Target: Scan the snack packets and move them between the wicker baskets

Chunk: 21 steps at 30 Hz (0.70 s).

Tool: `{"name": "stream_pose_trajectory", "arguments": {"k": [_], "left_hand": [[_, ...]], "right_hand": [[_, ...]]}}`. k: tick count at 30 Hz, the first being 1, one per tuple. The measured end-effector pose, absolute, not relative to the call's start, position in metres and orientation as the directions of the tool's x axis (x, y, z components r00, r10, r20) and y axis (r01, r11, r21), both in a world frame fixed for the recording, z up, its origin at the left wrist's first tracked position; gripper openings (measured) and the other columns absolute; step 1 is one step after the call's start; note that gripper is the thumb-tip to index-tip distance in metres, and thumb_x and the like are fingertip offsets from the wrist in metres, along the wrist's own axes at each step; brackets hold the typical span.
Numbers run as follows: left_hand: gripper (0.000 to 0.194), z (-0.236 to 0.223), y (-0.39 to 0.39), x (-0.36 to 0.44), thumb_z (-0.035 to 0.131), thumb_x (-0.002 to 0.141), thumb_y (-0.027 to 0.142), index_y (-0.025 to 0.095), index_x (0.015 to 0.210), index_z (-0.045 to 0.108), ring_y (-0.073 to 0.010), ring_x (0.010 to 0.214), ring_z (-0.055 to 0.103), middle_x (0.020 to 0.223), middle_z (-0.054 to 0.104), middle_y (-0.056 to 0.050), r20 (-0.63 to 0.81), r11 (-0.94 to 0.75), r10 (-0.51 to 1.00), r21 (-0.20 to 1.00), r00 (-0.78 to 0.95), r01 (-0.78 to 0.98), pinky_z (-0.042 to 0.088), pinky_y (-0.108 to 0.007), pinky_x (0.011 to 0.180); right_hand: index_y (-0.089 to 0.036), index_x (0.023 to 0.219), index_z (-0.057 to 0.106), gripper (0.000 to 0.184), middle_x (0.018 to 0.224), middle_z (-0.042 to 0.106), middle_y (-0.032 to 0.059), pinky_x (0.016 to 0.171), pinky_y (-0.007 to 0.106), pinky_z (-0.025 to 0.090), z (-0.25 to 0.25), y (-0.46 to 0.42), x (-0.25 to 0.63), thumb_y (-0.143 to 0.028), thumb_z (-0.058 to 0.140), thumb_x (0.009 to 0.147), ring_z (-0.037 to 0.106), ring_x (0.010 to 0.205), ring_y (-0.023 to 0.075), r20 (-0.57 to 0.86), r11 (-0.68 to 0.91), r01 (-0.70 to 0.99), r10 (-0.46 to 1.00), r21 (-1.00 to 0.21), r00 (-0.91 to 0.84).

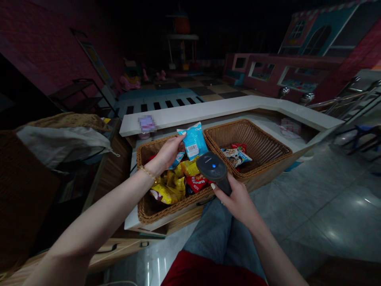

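Left hand [168, 153] closed on blue snack packet [194, 142] above wicker basket [142, 206]; right hand [236, 200] gripping black barcode scanner [213, 169].

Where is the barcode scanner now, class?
In the head view, the barcode scanner sits in the right hand, above where the left wicker basket and right wicker basket meet.

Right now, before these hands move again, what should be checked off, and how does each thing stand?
Left hand grips the blue packet: ok.
Packet's barcode label is uncovered: ok.
Right hand holds the handheld barcode scanner: ok.
Scanner's blue light is lit: ok.
Scanner's front aimed at the label: cannot tell.
Wicker basket and second wicker basket sit upright: ok.
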<state>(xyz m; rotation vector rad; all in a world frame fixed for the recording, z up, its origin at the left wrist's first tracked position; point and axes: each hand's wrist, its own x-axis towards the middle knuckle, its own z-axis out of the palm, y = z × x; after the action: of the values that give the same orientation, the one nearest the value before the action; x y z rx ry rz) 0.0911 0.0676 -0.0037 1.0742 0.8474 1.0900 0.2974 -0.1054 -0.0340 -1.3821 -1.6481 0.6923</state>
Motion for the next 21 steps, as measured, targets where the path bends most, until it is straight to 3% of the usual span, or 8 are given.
{"name": "stream_pose_trajectory", "arguments": {"k": [7,13,17,21], "left_hand": [[0.017,0.023,0.072,0.146,0.062,0.1,0.023,0.013,0.088,0.068,-0.0158,0.072,0.071,0.085,0.076,-0.012,-0.117,0.247,0.881,0.94,0.458,-0.235,0.057,-0.031,0.077],[0.015,0.026,0.079,0.169,0.059,0.101,0.023,0.011,0.106,0.068,-0.0212,0.091,0.075,0.111,0.075,-0.019,-0.159,0.332,0.831,0.911,0.532,-0.246,0.059,-0.033,0.085],[0.019,0.025,0.086,0.134,0.061,0.098,0.019,0.014,0.116,0.066,-0.0195,0.094,0.075,0.116,0.075,-0.016,-0.096,0.175,0.899,0.973,0.427,-0.15,0.058,-0.033,0.087],[0.023,0.019,0.09,0.079,0.069,0.088,0.016,0.017,0.111,0.072,-0.02,0.107,0.07,0.115,0.076,-0.01,0.068,-0.13,0.947,0.975,0.315,0.181,0.049,-0.035,0.105]], "right_hand": [[-0.02,0.107,0.066,0.023,0.079,0.072,0.0018,0.067,0.027,0.051,-0.03,-0.109,0.303,-0.035,0.061,0.089,0.069,0.071,0.0217,0.272,0.225,0.503,0.962,-0.834,0.022],[-0.02,0.106,0.066,0.023,0.082,0.073,0.0019,0.069,0.027,0.052,-0.03,-0.112,0.309,-0.035,0.06,0.089,0.068,0.072,0.0207,0.291,0.225,0.513,0.955,-0.828,0.051],[-0.02,0.105,0.066,0.023,0.072,0.07,0.0003,0.065,0.028,0.052,-0.031,-0.112,0.313,-0.035,0.06,0.089,0.067,0.065,0.021,0.28,0.211,0.512,0.958,-0.833,0.061],[-0.02,0.107,0.066,0.025,0.065,0.068,-0.0001,0.061,0.029,0.051,-0.03,-0.11,0.313,-0.037,0.06,0.09,0.067,0.063,0.0225,0.267,0.21,0.487,0.962,-0.847,0.049]]}}
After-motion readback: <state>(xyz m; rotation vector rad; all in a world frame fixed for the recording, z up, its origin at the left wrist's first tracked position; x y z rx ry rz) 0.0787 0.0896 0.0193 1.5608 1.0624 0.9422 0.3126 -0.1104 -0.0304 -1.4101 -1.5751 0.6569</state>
